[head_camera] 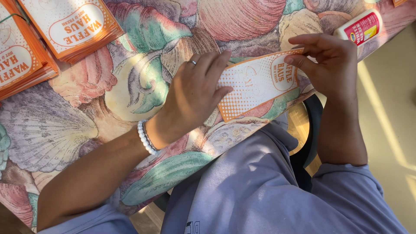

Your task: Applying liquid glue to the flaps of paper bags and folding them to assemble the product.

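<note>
Covering the whole table, a seashell-patterned tablecloth in pink, green and cream [143, 82] bears two stacks of orange-and-white paper sleeves [71, 26]; one flat orange-and-white paper sleeve [255, 84] is pressed down by the left hand [195, 95], fingers together, and pinched at its end by the right hand [329, 65]

Seashell-print table [130, 86] with paper sleeves [71, 26]

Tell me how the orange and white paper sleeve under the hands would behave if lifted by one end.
The paper sleeve looks thin and flat, so it would probably droop and feel very light. The left hand presses it flat while the right hand pinches its end, which suggests it creases easily. It seems unlikely to roll.
</note>
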